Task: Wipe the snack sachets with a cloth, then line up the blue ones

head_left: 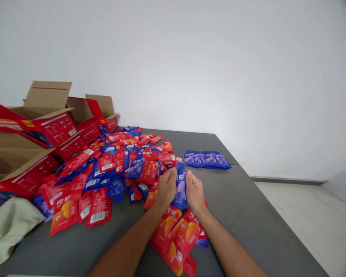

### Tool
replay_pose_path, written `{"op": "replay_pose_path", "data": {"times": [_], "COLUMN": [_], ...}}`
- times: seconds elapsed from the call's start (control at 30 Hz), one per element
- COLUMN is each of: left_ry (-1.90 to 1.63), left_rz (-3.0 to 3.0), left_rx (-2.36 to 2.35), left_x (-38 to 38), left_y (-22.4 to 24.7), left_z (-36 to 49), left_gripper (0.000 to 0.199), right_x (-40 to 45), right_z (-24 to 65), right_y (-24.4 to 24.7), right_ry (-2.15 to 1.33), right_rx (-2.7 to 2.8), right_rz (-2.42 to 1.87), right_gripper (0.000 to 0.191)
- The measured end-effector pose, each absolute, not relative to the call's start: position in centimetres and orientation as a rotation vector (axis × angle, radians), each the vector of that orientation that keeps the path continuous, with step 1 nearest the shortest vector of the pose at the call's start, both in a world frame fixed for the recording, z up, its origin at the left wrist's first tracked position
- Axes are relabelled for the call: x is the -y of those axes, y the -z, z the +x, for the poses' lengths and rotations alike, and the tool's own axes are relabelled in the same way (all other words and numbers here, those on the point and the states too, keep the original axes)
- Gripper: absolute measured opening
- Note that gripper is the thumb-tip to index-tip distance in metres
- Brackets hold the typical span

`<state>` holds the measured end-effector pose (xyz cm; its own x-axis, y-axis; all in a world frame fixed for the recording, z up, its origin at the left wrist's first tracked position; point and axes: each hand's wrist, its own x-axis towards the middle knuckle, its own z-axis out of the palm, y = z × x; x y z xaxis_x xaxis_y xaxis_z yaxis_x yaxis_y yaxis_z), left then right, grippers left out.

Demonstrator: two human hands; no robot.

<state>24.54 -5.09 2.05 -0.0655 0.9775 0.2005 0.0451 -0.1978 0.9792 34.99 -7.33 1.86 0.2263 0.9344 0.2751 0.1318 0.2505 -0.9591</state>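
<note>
Between my two hands is a blue-purple snack pouch [180, 188], held upright by its side edges with its printed front toward me. My left hand [166, 187] is closed on the left edge, thumb on top. My right hand [194, 191] grips the right edge the same way. Several red pouches [173, 238] with orange fruit pictures lie below, between my forearms, and a bit of blue pouch [202, 241] shows under them. Beyond my right hand, several blue pouches [207, 159] lie in an overlapping row, fronts up.
A loose heap of red and blue pouches [103, 169] spreads over the left of the dark table [233, 215]. Open red cardboard boxes [57, 127] stand at the far left. A pale green cloth [13, 227] lies at the near left. A white wall rises behind.
</note>
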Motion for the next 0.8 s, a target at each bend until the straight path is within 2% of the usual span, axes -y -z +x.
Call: {"op": "replay_pose_path", "data": {"times": [0.2, 0.5, 0.67, 0.8], "left_ry": [-1.281, -1.250, -1.369, -1.410], "left_rz": [1.583, 1.429, 1.305, 1.177], "left_rx": [-1.294, -1.300, -1.444, -1.385], "left_x": [5.3, 4.9, 4.3, 3.8], "left_y": [-2.0, -2.3, -2.3, -2.0], "left_z": [24.2, 24.4, 23.6, 23.2], "left_gripper": [0.055, 0.061, 0.058, 0.056], "right_x": [7.4, 7.1, 7.3, 7.4], "right_z": [35.8, 35.7, 35.4, 34.6], "right_y": [-2.1, -2.3, -1.9, -1.6], "right_ry": [-0.625, -0.849, -0.642, -0.466], "right_rx": [1.258, 1.189, 1.351, 1.457], "right_rz": [-1.276, -1.167, -1.364, -1.426], "right_gripper": [0.048, 0.048, 0.049, 0.048]}}
